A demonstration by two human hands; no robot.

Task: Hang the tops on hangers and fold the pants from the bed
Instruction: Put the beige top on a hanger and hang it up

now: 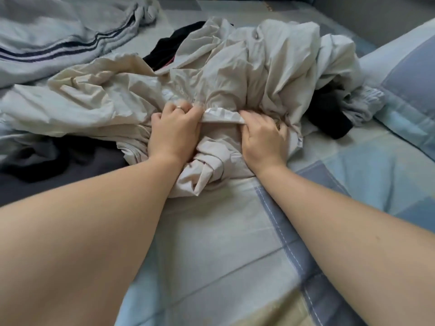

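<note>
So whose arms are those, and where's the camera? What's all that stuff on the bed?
No machine here: those are a person's own arms. The camera sits on their head, looking down, so you see what they see. The left hand and the right hand both grip an edge of a crumpled beige garment lying on the blue checked bed. Around it lie a grey garment with dark stripes, some black clothes and a pillow on the right.

Checked sheet (pixel 219 260) in pale blue, white and slate covers the mattress. Matching pillow (pixel 407 74) lies at the right edge. Plain grey panel (pixel 376 15) stands behind it.
</note>
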